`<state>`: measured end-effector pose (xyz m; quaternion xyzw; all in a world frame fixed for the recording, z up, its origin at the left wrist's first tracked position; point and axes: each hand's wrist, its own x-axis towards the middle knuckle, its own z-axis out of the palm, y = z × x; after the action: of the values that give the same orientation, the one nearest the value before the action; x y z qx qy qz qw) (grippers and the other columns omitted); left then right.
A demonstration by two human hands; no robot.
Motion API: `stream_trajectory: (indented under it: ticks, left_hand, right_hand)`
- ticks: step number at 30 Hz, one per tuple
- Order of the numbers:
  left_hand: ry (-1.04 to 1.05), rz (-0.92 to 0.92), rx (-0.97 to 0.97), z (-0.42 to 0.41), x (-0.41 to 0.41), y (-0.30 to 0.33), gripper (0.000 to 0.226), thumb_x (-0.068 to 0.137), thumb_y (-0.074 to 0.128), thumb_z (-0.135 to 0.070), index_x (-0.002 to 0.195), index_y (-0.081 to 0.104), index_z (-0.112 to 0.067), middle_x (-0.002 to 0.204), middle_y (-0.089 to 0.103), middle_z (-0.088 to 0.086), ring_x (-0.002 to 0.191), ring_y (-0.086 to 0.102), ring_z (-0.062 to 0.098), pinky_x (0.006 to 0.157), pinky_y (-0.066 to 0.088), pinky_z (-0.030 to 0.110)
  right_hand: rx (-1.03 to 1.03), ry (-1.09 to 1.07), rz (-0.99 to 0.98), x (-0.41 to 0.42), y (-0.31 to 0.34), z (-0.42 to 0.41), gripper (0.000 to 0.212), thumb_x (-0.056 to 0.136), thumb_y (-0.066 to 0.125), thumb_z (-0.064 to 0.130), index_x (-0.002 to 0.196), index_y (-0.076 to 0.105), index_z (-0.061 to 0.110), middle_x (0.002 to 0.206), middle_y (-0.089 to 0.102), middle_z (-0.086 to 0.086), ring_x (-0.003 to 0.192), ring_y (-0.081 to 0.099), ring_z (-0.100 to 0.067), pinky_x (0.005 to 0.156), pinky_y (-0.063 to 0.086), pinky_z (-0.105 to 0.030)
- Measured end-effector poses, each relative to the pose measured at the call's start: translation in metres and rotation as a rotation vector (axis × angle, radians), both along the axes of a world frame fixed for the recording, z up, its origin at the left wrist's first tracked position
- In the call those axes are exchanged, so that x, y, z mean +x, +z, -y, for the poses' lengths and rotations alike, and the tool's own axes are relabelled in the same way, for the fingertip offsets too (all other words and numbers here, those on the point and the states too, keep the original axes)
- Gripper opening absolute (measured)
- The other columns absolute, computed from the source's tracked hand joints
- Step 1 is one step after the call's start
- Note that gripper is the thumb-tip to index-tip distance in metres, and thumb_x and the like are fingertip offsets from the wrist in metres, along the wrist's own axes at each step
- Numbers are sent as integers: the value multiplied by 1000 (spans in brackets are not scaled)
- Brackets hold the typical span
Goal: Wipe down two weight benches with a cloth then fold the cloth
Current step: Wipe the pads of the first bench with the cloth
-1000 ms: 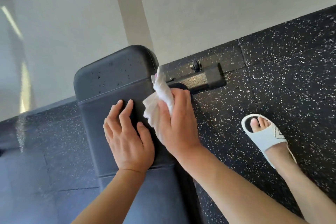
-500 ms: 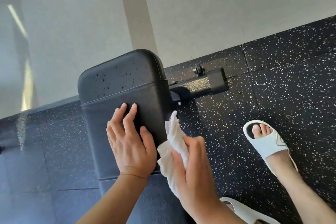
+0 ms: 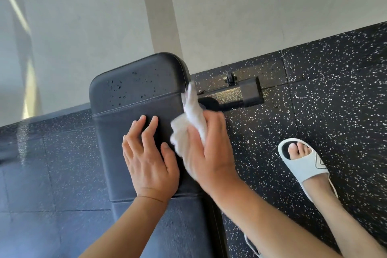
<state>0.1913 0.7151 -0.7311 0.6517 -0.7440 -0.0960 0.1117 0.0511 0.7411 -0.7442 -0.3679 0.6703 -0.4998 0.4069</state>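
Left hand [image 3: 149, 159] lay flat, fingers spread, on the bench pad [image 3: 134, 98] at frame centre, likely steadying it. Right hand [image 3: 209, 153] gripped the bunched white cloth [image 3: 188, 130] against the pad's right edge, likely to wipe that side; droplets [image 3: 125, 88] showed above.

Both forearms are bare, without sleeves; the foot [image 3: 297, 148] wears a white open-toed slide sandal [image 3: 304, 163] with dark line markings
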Motion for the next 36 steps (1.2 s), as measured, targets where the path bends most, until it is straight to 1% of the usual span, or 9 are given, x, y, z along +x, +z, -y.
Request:
stream_trajectory:
  ticks: [3,6,12,17,21,24,27,33,36]
  left_hand:
    - [-5,4,-6,0,1,-2,57,93,44,-22,149,49,-17,158,40,8,147,36,34,119,32,58]
    - [-9,3,-5,0,3,-3,56,93,45,-21,149,49,-17,158,40,9,147,37,34,118,32,58]
    - [-7,4,5,0,3,-3,56,94,43,-23,150,49,-17,159,40,8,148,36,34,118,33,59]
    - [-2,18,16,0,2,-2,57,94,42,-22,150,48,-17,159,39,7,149,35,34,118,32,61]
    - [6,6,9,-1,3,-4,54,96,42,-25,150,48,-19,159,39,6,150,34,32,117,33,62]
    - [18,6,10,-1,3,-6,56,94,43,-23,149,48,-20,159,39,5,151,33,31,119,32,61]
    - [-2,15,3,0,3,-6,57,92,44,-22,149,48,-19,159,39,6,151,34,32,119,31,60]
    - [-2,9,6,0,3,-4,55,95,43,-24,149,50,-17,158,39,6,150,35,33,117,33,63]
    - [-16,22,5,1,3,-2,56,94,44,-24,149,50,-15,158,39,8,148,36,35,116,33,63]
  right_hand:
    - [47,93,38,10,-1,-73,24,103,53,27,127,49,26,114,47,6,103,57,-18,83,50,-41]
    - [69,109,5,16,-2,-89,21,102,51,30,123,47,32,112,44,11,97,58,-14,78,51,-39]
    - [24,-46,-57,1,-2,33,20,101,56,19,117,53,9,112,50,-5,95,57,-26,80,50,-49]
    - [-38,5,-147,-19,-2,91,24,100,60,24,116,54,7,112,51,-7,95,55,-26,79,50,-48]
    - [25,82,-64,-11,-1,30,43,98,72,37,127,48,15,116,51,-2,99,58,-23,80,52,-45]
    - [77,71,93,4,3,-38,39,96,73,42,121,46,28,110,57,-2,97,63,-23,77,53,-45]
    - [127,36,84,12,5,-61,29,98,65,49,116,45,36,106,59,1,94,64,-20,75,53,-45]
    - [39,-41,31,3,2,21,23,101,62,30,114,49,16,110,56,-6,95,60,-25,80,51,-47]
    - [39,-83,6,-5,1,61,25,101,62,33,111,50,13,108,56,-5,93,59,-24,79,52,-47]
